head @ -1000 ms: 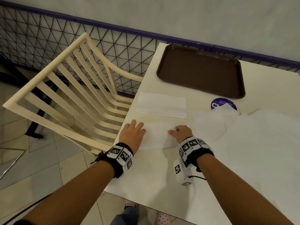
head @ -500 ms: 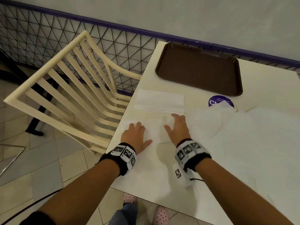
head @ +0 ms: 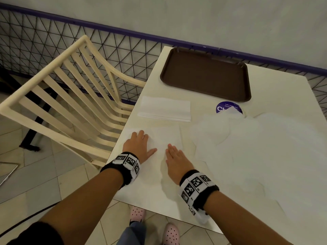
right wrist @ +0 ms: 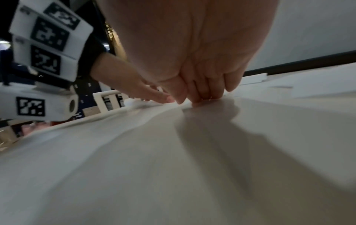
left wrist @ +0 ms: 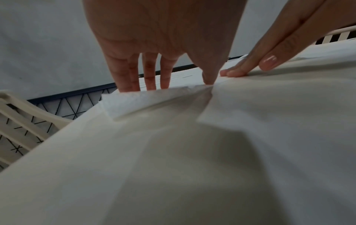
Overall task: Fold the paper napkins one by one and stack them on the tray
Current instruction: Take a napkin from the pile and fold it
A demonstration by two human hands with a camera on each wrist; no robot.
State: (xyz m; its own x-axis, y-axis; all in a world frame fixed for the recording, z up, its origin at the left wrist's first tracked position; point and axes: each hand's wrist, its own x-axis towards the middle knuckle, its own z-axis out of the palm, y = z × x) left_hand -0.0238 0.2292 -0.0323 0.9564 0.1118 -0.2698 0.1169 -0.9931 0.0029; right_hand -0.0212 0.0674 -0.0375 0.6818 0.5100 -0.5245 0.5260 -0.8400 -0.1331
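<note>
A white paper napkin [head: 160,137] lies flat near the table's left front edge. My left hand [head: 139,146] rests on its left part with fingers straight and thumb spread. My right hand [head: 175,156] lies flat on its right part, fingers together. In the left wrist view my left hand [left wrist: 150,73] presses the napkin [left wrist: 269,121], and one of its corners [left wrist: 133,103] lifts slightly. The right wrist view shows my right hand [right wrist: 202,85] pressing the sheet with its fingertips. Behind it lies a stack of folded napkins [head: 164,109]. The brown tray [head: 205,75] at the back holds nothing.
A loose pile of unfolded napkins [head: 256,147] covers the table's right half, partly over a round purple sticker [head: 227,106]. A cream slatted chair [head: 67,96] stands tilted against the table's left edge. A black mesh fence [head: 106,46] runs behind.
My right hand let go of the napkin it was pinching, flattened on it, slid forward, then drew back toward me. My left hand stayed flat on the napkin's left part.
</note>
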